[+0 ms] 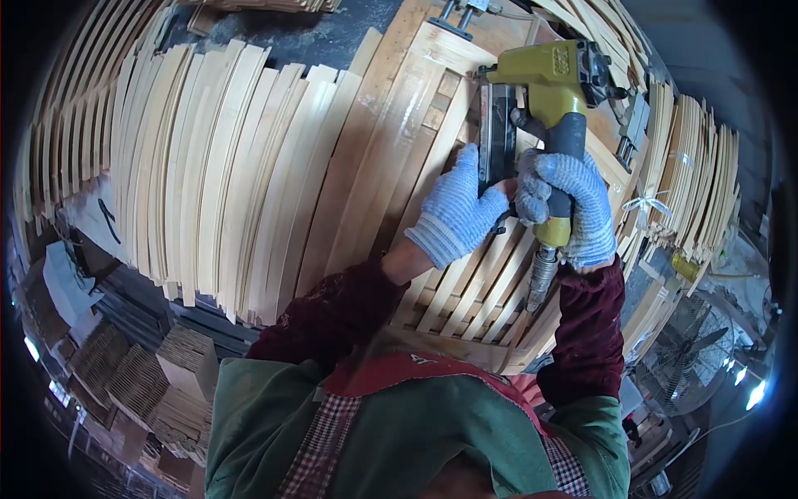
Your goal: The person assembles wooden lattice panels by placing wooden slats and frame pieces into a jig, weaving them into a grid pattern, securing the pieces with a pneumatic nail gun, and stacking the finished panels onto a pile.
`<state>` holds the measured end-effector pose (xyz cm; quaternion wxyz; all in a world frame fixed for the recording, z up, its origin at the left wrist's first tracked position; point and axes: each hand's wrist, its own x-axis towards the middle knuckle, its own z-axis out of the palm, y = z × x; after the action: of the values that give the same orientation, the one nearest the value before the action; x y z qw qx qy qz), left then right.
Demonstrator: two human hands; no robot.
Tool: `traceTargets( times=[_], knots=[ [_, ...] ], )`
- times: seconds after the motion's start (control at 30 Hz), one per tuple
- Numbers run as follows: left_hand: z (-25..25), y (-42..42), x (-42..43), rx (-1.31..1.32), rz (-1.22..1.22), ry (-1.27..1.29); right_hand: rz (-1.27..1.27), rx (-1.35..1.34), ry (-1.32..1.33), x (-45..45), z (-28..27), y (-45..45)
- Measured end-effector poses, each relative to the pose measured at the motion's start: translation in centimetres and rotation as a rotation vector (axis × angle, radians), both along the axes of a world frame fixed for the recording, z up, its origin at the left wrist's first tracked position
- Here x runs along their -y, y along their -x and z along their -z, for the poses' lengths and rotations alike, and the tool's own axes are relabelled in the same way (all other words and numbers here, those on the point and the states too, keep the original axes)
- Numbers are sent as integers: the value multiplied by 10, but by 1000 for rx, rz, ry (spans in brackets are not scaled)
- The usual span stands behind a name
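My right hand (573, 195), in a striped blue-white knit glove, is wrapped round the dark handle of a yellow nail gun (532, 71). The tool lies side-on to me, its head away from me and a metal air-hose fitting (542, 279) at the handle's near end. My left hand (460, 208), gloved alike, is at the lower part of the gun's black magazine (497, 125). Its thumb, bare at the tip, overlaps the magazine; the other fingers are partly hidden. Under both hands is a slatted wooden frame (399, 133) with evenly spaced strips.
A wide row of loose wooden slats (224, 175) lies left of the frame. Metal clamps (453, 21) sit at its far edge and right side (633, 129). Tied slat bundles (686, 166) and a fan (686, 353) are at right; stacked wood pieces (187, 358) stand lower left.
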<state>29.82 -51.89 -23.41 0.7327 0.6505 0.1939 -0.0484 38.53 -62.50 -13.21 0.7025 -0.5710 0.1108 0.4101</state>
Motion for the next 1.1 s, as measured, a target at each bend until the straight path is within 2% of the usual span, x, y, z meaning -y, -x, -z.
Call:
traceTargets(
  times=[0.1, 0.2, 0.33, 0.53, 0.93, 1.03, 1.07, 1.1],
  knots=[
    [-17, -3, -11, -6, -7, 4, -25, 31, 43, -6, -2, -1],
    [-18, -3, -14, 41, 10, -160, -11, 34, 31, -12, -6, 0],
    [-12, -3, -6, -47, 106, 7, 22, 26, 11, 1, -1, 3],
    [-8, -2, -3, -73, 116, -74, 22, 45, 67, 0, -1, 5],
    [-13, 0, -13, 3, -9, -129, -51, 49, 8, -13, -8, 0],
    [-5, -2, -18, 16, -72, 164, -74, 6, -21, -23, -4, -8],
    [-8, -2, -20, 25, -93, 26, -79, 7, -19, -26, -2, -9],
    [-5, -2, -20, 10, -87, 23, -81, 10, -18, -27, 0, -10]
  ],
)
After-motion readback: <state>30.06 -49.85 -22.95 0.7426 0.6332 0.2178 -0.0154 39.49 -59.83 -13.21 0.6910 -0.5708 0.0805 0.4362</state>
